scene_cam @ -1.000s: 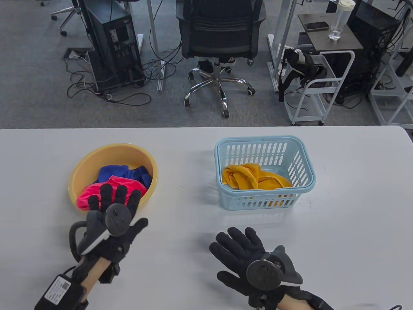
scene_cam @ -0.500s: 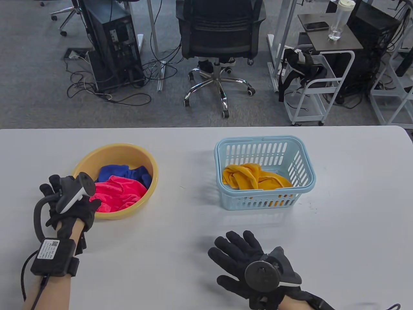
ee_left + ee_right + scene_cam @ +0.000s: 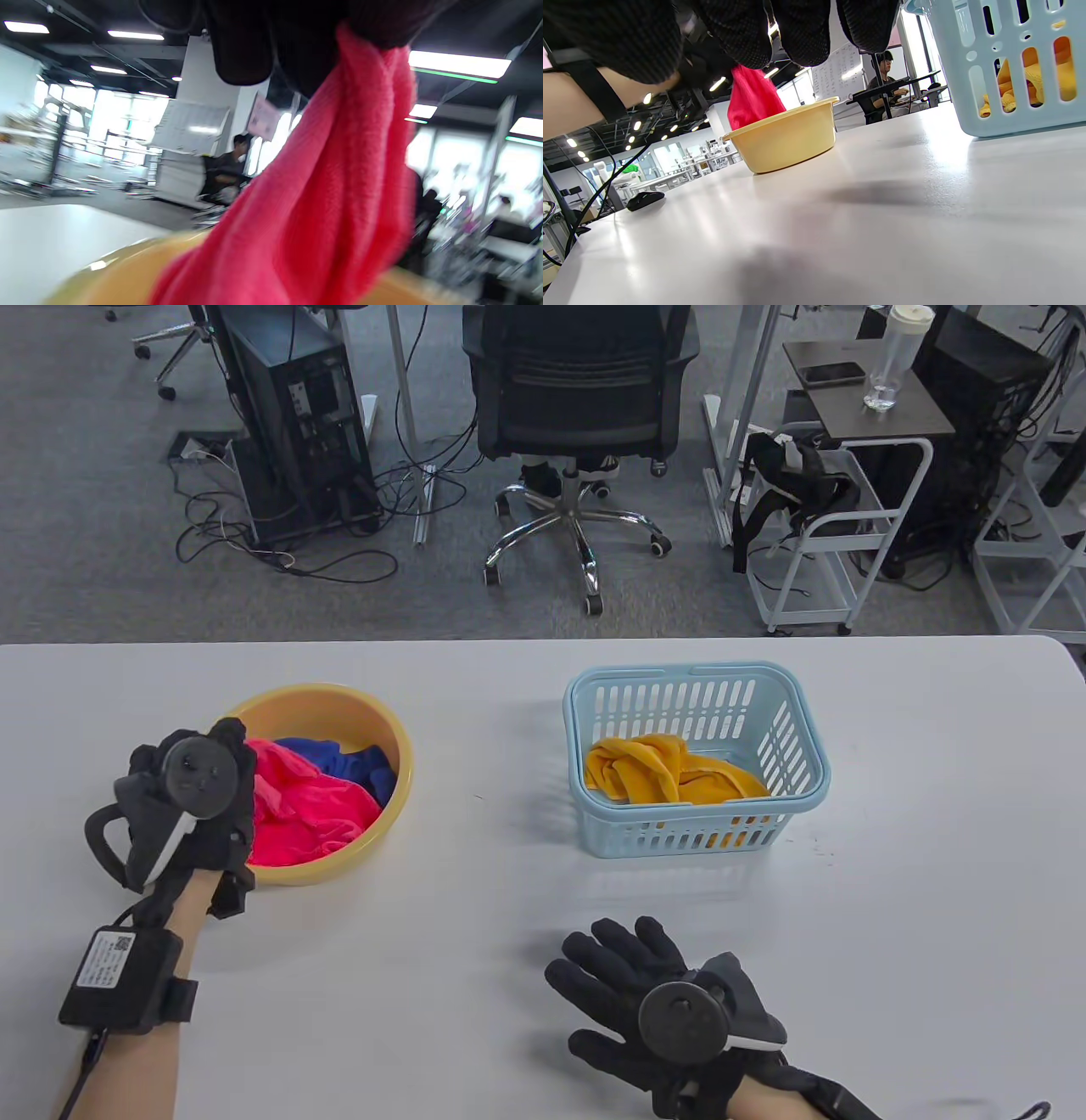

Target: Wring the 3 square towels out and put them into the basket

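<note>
My left hand (image 3: 222,763) grips the red towel (image 3: 310,810) at the left side of the yellow basin (image 3: 399,780) and holds one end of it raised above the rim. In the left wrist view that red towel (image 3: 322,203) hangs from my curled fingers over the basin (image 3: 127,271). A blue towel (image 3: 352,759) lies in the basin behind the red one. A twisted yellow towel (image 3: 662,776) lies in the light blue basket (image 3: 797,729). My right hand (image 3: 624,984) rests near the front edge, fingers spread, holding nothing. The right wrist view shows the basin (image 3: 785,140), red towel (image 3: 753,99) and basket (image 3: 1009,72).
The white table (image 3: 933,899) ends just behind the basin and basket. Beyond it stand an office chair (image 3: 577,407), a computer tower (image 3: 297,415) and a white cart (image 3: 831,526). A black mouse (image 3: 645,200) lies on the table far to the left.
My left hand swung from in front of the basin to its left side, took hold of the red towel and lifted one end. The right hand barely moved.
</note>
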`<state>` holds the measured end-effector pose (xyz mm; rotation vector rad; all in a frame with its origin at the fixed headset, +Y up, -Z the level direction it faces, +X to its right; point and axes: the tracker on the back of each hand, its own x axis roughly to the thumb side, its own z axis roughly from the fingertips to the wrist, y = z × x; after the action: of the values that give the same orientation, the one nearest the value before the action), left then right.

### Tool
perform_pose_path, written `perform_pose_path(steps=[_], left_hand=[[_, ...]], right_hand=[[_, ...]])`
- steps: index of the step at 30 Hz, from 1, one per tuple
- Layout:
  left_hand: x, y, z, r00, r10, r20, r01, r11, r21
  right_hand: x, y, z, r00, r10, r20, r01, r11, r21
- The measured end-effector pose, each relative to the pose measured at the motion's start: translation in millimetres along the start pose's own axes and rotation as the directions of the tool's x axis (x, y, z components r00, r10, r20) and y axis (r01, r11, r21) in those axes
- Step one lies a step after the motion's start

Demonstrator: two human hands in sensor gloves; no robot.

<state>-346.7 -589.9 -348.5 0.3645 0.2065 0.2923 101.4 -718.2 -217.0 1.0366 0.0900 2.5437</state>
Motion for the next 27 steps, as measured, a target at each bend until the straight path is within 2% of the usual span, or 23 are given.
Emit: perform_pose_path(steps=[2, 4, 7, 9, 11, 13, 16, 17, 19, 21, 24, 27], left_hand=[[24, 45, 11, 0.968, 0.225, 0.11, -0.239, 0.962, 0.134], [47, 81, 27, 0.906, 0.342, 0.25, -0.395, 0.895, 0.209], [72, 109, 54, 0.834, 0.383, 0.398, -0.503, 0.824, 0.26], [86, 106, 71, 0.805, 0.379, 0.457, -0.54, 0.787, 0.299], [98, 85, 81, 0.761, 0.421, 0.493, -0.58, 0.782, 0.229], [109, 67, 89, 0.712, 0.499, 0.494, -0.63, 0.765, 0.135], [131, 46, 109, 0.64, 0.567, 0.519, -0.674, 0.738, 0.025], [139, 42, 118, 0.627, 0.559, 0.542, -0.676, 0.736, 0.023], [153, 40, 131, 0.625, 0.5, 0.6, -0.643, 0.765, 0.032], [159, 43, 143, 0.654, 0.412, 0.634, -0.589, 0.803, 0.086], [166, 46, 153, 0.63, 0.385, 0.674, -0.596, 0.797, 0.101], [173, 43, 159, 0.651, 0.328, 0.684, -0.549, 0.826, 0.126]], right_hand=[[-2, 1, -1, 1.0, -0.005, -0.006, 0.005, 1.0, 0.006], [-3, 1, -2, 1.0, -0.01, -0.01, 0.01, 1.0, 0.001], [-4, -6, -2, 1.0, -0.014, -0.027, 0.012, 0.999, -0.048], [-10, -20, -6, 0.998, -0.042, -0.043, 0.034, 0.985, -0.167], [-17, -46, -11, 0.988, -0.148, -0.036, 0.126, 0.925, -0.36], [-15, -72, -20, 0.958, -0.286, 0.029, 0.269, 0.854, -0.445], [4, -113, -39, 0.908, -0.396, 0.135, 0.413, 0.791, -0.451], [14, -124, -47, 0.89, -0.426, 0.165, 0.454, 0.787, -0.419], [32, -137, -59, 0.883, -0.434, 0.179, 0.469, 0.817, -0.334], [46, -138, -69, 0.907, -0.377, 0.188, 0.417, 0.868, -0.27], [61, -129, -77, 0.93, -0.3, 0.214, 0.348, 0.907, -0.238], [76, -129, -74, 0.928, -0.251, 0.276, 0.331, 0.896, -0.296]])
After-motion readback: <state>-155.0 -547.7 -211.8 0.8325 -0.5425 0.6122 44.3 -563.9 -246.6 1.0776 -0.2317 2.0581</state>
